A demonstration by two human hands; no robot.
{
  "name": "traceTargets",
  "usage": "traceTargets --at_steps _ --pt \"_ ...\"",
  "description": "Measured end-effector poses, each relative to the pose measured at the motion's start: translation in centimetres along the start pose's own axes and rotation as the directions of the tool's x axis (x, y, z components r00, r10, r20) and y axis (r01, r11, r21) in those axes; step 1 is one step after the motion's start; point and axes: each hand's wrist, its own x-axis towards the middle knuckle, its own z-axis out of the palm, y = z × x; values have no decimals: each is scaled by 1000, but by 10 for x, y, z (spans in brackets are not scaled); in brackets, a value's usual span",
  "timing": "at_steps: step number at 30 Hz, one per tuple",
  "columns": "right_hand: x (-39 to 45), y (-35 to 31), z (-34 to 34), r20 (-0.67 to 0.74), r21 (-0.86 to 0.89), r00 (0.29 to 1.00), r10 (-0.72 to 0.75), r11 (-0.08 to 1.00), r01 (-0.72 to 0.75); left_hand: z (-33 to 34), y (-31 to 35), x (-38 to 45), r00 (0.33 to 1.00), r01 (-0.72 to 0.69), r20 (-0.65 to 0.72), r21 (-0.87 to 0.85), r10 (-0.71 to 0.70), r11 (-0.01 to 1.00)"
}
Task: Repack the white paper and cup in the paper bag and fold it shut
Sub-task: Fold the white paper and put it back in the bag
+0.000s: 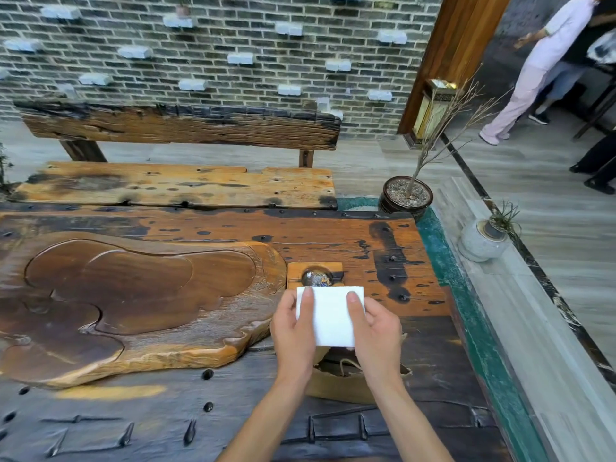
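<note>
I hold a folded square of white paper (330, 315) flat above the table. My left hand (293, 331) grips its left edge with the thumb on top. My right hand (375, 328) grips its right edge the same way. Right below the paper and my wrists stands the brown paper bag (346, 385), open at the top, with a cord handle showing inside its mouth. Beyond the paper's far edge a dark, glossy cup (316, 277) sits on a small wooden coaster (295, 271). Most of the bag's opening is hidden by my hands.
A large carved wooden tea tray (133, 295) fills the table's left half. The table's right edge (446, 295) is close to my hands. A wooden bench (180, 185) stands across the table. A potted bare plant (406, 195) stands at the far right corner; people stand further off.
</note>
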Motion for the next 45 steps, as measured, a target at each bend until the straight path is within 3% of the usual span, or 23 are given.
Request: traceTargets --at_steps 4,7,8,10,12,14,17,20,22,26,29,32,38,45 --pt "1 -1 -14 89 51 994 60 997 -65 -7 6 5 992 -9 124 18 7 1000" --pt "15 1 -37 227 4 966 125 992 -129 -15 17 18 932 -80 362 188 7 979" --pt "21 0 -43 348 -12 926 148 988 -154 -17 20 23 891 -93 454 245 -29 965" --pt "27 -7 -51 603 -97 770 209 977 -190 -15 27 29 789 -91 602 313 -124 945" --pt "27 -9 -52 704 -224 663 253 966 -130 -12 32 33 725 -94 664 355 -180 930" --pt "26 -5 -51 675 -287 689 265 954 -86 -11 34 34 750 -49 633 343 -192 938" --pt "19 1 -48 552 -225 793 257 962 -155 -14 28 28 869 90 464 196 -173 977" --pt "10 7 -39 394 -89 884 251 968 -235 -11 18 11 891 251 382 35 -245 967" --pt "2 10 -32 336 -54 908 251 967 -248 -7 11 0 911 259 328 17 -250 966" --pt "-7 11 -25 283 42 907 311 941 -336 -1 5 -12 925 247 302 -20 -229 969" --pt "-6 9 -24 323 146 830 454 843 -518 4 3 -17 909 242 352 -6 -224 970" --pt "-6 10 -30 356 219 784 509 770 -599 5 0 -16 911 212 355 26 -208 977" --pt "4 24 -77 178 321 802 571 736 -596 -6 -5 -7 919 108 372 88 -133 990" --pt "8 41 -142 6 286 823 568 788 -546 -19 -43 0 908 103 359 309 -216 945"
